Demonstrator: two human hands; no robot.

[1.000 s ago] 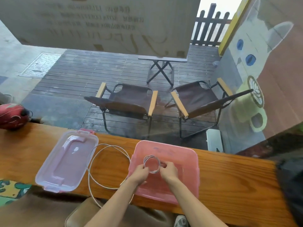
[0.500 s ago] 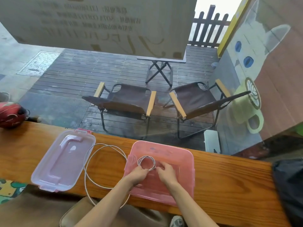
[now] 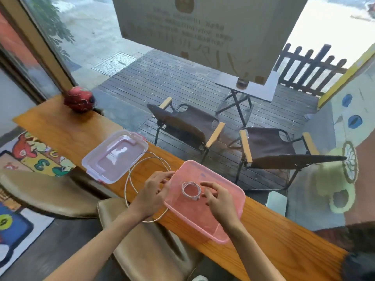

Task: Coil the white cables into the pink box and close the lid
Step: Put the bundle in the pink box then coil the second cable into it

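Note:
The pink box stands open on the wooden counter, in front of me. A small coiled white cable lies loose on its floor. A longer white cable lies in wide loops on the counter left of the box, running under my left hand. My left hand rests at the box's left rim, fingers apart, fingertips near that cable. My right hand hovers over the box just right of the coil, fingers spread and holding nothing. The clear lilac lid lies upside down further left.
The wooden counter runs along a window. A red helmet-like object sits at its far left end. A tan padded stool stands below me. A dark object is at the right end.
Both hands held the small coil over the box; now they have let it go and moved apart, and the coil lies on the box floor. My view has swung left.

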